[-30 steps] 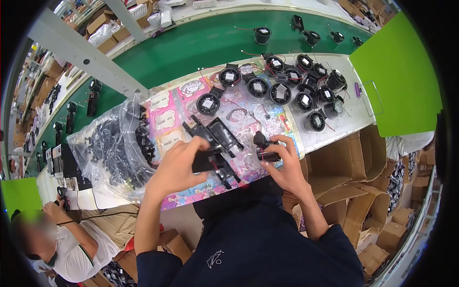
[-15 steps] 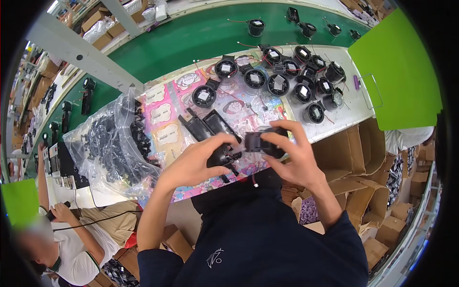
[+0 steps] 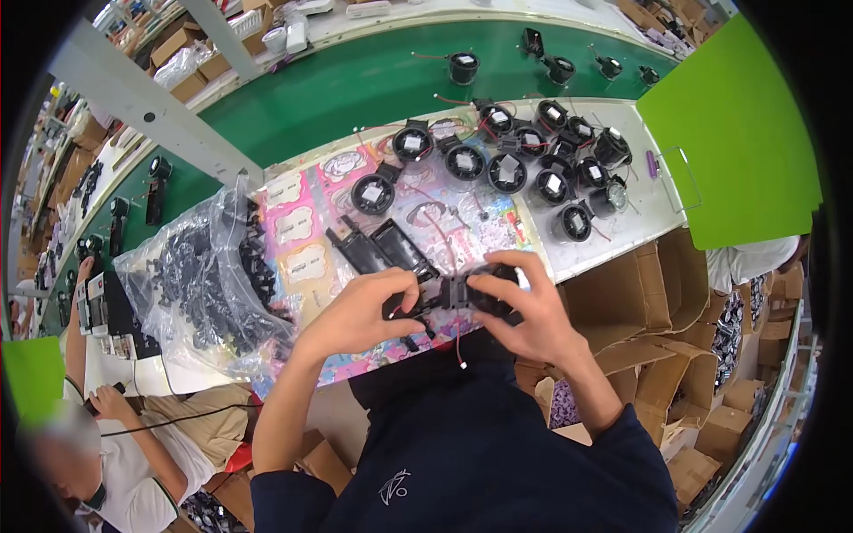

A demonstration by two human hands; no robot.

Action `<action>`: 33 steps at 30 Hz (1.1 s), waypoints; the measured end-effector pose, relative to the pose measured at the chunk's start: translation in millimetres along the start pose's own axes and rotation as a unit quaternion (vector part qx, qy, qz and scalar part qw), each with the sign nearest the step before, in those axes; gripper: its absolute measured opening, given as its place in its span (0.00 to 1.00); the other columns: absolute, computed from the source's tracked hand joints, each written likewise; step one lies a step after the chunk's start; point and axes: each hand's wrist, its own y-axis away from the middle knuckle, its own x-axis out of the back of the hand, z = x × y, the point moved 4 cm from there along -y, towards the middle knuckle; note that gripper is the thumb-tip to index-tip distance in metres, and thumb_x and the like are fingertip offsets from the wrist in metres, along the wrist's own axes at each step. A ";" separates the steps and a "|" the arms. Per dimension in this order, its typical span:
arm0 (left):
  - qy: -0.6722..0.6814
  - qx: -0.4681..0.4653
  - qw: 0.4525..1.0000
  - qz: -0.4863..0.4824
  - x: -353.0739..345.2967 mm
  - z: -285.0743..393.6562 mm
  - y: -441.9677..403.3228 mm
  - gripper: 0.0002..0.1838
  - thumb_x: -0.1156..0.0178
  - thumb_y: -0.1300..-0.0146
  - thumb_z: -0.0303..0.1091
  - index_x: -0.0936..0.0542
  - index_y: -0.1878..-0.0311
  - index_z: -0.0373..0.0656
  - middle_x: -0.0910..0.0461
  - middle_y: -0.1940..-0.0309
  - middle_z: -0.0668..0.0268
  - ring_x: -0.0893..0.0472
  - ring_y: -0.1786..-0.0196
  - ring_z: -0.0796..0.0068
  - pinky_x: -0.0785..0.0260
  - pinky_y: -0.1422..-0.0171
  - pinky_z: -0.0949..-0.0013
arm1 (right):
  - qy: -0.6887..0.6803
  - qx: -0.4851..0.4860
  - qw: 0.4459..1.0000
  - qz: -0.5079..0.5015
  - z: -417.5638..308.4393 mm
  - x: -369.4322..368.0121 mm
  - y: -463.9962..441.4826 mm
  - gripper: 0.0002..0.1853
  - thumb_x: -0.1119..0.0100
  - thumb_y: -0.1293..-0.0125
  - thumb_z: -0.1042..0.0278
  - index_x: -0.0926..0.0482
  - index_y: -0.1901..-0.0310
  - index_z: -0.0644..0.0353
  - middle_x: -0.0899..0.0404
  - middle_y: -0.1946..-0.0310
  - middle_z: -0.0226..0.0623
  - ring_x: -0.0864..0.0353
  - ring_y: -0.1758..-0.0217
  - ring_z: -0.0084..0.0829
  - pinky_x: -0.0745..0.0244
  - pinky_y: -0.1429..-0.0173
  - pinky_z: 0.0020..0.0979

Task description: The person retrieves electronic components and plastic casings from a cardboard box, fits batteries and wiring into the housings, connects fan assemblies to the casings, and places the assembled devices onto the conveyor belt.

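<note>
My right hand (image 3: 533, 311) grips a round black housing (image 3: 499, 291) with a hinged black neck, and thin red wires trail from it above and below. Curled around a black plastic handle piece (image 3: 430, 298) is my left hand (image 3: 364, 309), thumb and fingers closing from the left. The neck of the housing meets the end of this piece between my hands; whether they are joined I cannot tell. Just beyond my left hand lie a long black shell (image 3: 354, 247) and an open black shell (image 3: 402, 247) on the printed mat (image 3: 306, 226).
Several round black housings (image 3: 507, 172) with wires stand at the back right. A clear plastic bag (image 3: 191, 266) of small black parts lies left. Beyond runs a green belt (image 3: 355, 89); cardboard boxes (image 3: 622, 289) and a green panel (image 3: 729, 133) are right. A co-worker (image 3: 133, 453) sits left.
My right hand has brought the housing slightly left and down, close against the piece in my left hand. A red wire now shows above the neck. The whole view has shifted slightly.
</note>
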 end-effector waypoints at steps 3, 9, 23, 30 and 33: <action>0.011 -0.038 0.999 0.031 -2.8 -3.6 3.0 0.23 0.24 0.44 0.30 0.28 0.52 0.43 0.20 0.58 0.59 0.20 0.54 0.54 0.29 0.49 0.58 | 0.053 0.014 0.998 -0.016 0.2 1.5 -4.6 0.31 0.24 0.51 0.80 0.14 0.42 0.49 0.26 0.38 0.47 0.24 0.37 0.50 0.24 0.35 0.44; 0.059 0.072 0.995 0.027 -7.5 1.8 4.0 0.40 0.19 0.47 0.29 0.35 0.36 0.41 0.19 0.46 0.55 0.19 0.36 0.59 0.31 0.28 0.57 | 0.097 0.064 0.990 -0.074 -7.4 -2.0 -15.4 0.30 0.31 0.48 0.80 0.15 0.41 0.48 0.26 0.38 0.48 0.24 0.35 0.52 0.22 0.37 0.45; 0.062 0.037 0.990 0.118 -11.1 5.4 -0.3 0.27 0.27 0.39 0.28 0.20 0.36 0.32 0.13 0.49 0.49 0.14 0.47 0.59 0.23 0.40 0.61 | 0.204 0.138 0.963 -0.110 -20.7 -7.8 -29.8 0.31 0.35 0.52 0.80 0.15 0.42 0.47 0.25 0.40 0.47 0.23 0.36 0.50 0.20 0.38 0.45; 0.132 0.062 0.971 0.189 -10.7 5.3 -1.4 0.20 0.29 0.38 0.19 0.17 0.42 0.32 0.12 0.54 0.62 0.17 0.51 0.80 0.24 0.42 0.70 | 0.230 0.192 0.952 -0.063 -26.5 -6.5 -40.3 0.28 0.34 0.53 0.77 0.13 0.46 0.50 0.24 0.40 0.45 0.23 0.36 0.48 0.19 0.39 0.44; 0.124 0.051 0.968 0.213 -4.7 4.6 -4.3 0.20 0.29 0.39 0.19 0.17 0.43 0.32 0.12 0.56 0.65 0.19 0.52 0.82 0.25 0.42 0.71 | 0.206 0.190 0.958 -0.059 -24.3 -8.2 -47.6 0.26 0.33 0.48 0.76 0.17 0.44 0.52 0.24 0.41 0.45 0.22 0.36 0.47 0.21 0.33 0.43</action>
